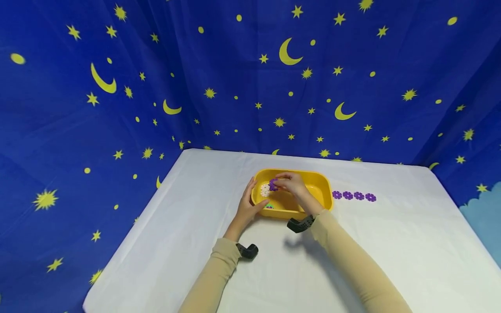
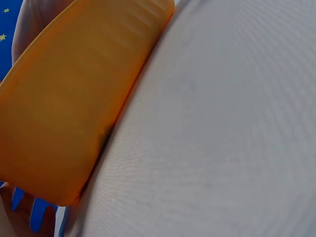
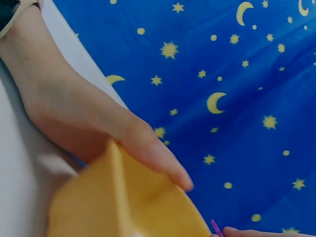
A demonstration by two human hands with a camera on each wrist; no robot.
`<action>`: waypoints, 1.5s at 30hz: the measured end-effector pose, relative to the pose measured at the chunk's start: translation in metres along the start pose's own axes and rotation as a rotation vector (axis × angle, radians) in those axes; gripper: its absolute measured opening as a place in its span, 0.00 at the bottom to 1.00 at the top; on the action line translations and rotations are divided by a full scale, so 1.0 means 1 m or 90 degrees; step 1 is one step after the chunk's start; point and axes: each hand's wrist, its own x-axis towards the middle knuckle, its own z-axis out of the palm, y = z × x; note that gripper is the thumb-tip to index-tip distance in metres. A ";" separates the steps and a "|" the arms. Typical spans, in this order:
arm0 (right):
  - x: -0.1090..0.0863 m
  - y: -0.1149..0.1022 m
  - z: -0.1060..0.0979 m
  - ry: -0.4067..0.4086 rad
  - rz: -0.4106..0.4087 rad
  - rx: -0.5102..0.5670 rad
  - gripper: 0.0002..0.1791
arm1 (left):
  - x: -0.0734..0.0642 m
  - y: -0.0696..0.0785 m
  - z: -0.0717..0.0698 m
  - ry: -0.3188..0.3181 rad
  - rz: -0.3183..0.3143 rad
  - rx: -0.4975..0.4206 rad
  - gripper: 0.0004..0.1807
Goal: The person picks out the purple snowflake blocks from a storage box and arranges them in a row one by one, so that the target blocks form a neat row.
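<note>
Our right grip pinches a purple snowflake disc over the left part of the yellow tub, while our left grip curls round the tub's left end, likely so it won't slide. Four more purple discs lie in a row on the bench, maybe so we can see each one.

A blue curtain with yellow moons and stars hangs behind the white table and along both its sides. A pale blue patch shows right of the table.
</note>
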 end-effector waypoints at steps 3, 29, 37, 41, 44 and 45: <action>-0.004 -0.004 -0.018 0.015 -0.027 0.008 0.21 | 0.001 0.000 0.002 0.004 0.002 0.003 0.42; -0.032 0.008 -0.150 0.183 -0.022 0.044 0.24 | -0.001 0.003 0.002 -0.002 -0.044 -0.036 0.44; -0.042 0.021 -0.185 0.228 -0.020 0.072 0.20 | -0.001 0.003 0.004 0.001 -0.037 -0.026 0.42; -0.047 0.027 -0.201 0.240 -0.011 0.061 0.19 | -0.001 0.003 0.004 0.001 -0.036 -0.031 0.42; -0.052 0.030 -0.213 0.251 0.001 0.054 0.18 | -0.001 0.003 0.004 -0.001 -0.035 -0.034 0.43; -0.054 0.031 -0.217 0.256 0.009 0.044 0.17 | -0.001 0.002 0.004 -0.002 -0.036 -0.033 0.43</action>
